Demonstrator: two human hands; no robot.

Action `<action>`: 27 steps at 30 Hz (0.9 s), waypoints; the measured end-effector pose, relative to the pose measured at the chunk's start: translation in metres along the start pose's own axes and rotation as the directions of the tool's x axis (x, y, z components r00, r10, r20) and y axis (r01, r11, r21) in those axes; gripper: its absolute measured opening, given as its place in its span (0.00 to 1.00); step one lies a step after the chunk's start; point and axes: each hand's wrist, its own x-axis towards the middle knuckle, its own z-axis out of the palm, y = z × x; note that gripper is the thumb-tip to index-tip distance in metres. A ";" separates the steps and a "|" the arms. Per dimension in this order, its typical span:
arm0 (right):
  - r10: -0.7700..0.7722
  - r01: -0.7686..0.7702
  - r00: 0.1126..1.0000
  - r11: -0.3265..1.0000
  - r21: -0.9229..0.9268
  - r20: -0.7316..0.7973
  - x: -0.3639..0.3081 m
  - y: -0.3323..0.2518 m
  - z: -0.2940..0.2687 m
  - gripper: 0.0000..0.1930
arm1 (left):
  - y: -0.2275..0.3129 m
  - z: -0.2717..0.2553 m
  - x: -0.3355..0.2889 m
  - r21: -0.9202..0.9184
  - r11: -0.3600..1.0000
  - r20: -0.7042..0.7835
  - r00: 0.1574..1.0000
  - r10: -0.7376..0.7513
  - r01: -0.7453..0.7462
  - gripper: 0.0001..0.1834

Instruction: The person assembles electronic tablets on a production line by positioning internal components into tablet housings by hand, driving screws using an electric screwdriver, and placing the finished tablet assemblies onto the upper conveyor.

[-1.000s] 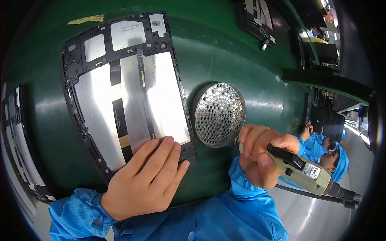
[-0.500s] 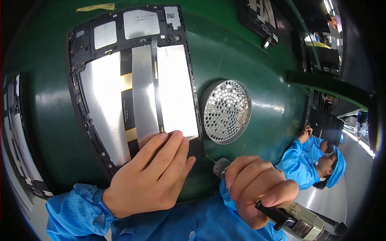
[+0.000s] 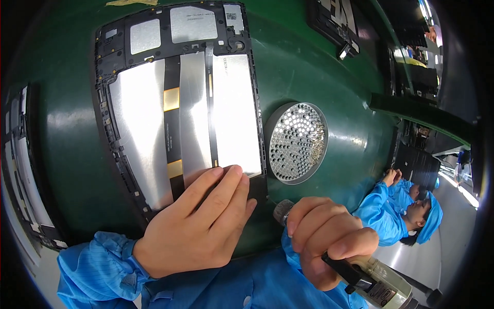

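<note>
A large opened tablet [image 3: 146,129] with a black frame and silver metal plates lies on the green work surface in front of me. My left hand [image 3: 198,226] rests flat across its near edge, fingers stretched out and slightly spread. To the right, my right hand [image 3: 329,239] is wrapped round a power screwdriver [image 3: 383,288] with a pale body and a black lever. The screwdriver's knurled collar and thin bit point left, toward the tablet's near right corner. Just right of the tablet sits a round metal screw tray [image 3: 290,147], full of holes, with small screws gathered at its right side.
Another opened device [image 3: 23,170] lies at the far left, and a similar dark unit [image 3: 334,23] is at the far right. A green bar [image 3: 422,116] crosses the right side. Beyond it, a co-worker [image 3: 393,206] in blue works with both hands together.
The tablet has shifted slightly to the right and away from me, my left hand moving with it. My right hand and the screwdriver have moved only a little.
</note>
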 end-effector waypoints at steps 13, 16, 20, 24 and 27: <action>-0.044 0.051 0.994 0.997 0.063 -0.101 -0.006 0.001 -0.022 0.16 | 0.000 -0.004 0.002 0.000 1.000 0.033 0.999 0.021 -0.021 0.11; 0.012 -0.011 0.971 1.000 0.008 -0.238 -0.003 -0.003 -0.037 0.17 | 0.000 -0.008 0.004 0.005 1.000 0.047 0.999 0.015 -0.015 0.11; 0.052 -0.047 0.954 0.999 0.022 -0.296 -0.004 0.005 -0.040 0.16 | -0.001 -0.009 0.005 0.000 0.999 0.066 0.997 0.034 -0.034 0.12; 0.061 -0.060 0.960 0.998 0.012 -0.273 -0.003 0.009 -0.042 0.16 | 0.000 -0.008 0.007 -0.015 0.999 0.075 0.997 0.030 -0.029 0.13; 0.079 -0.072 0.958 0.997 0.036 -0.276 -0.003 0.011 -0.043 0.16 | 0.001 -0.009 0.008 -0.017 1.000 0.085 0.996 0.023 -0.022 0.13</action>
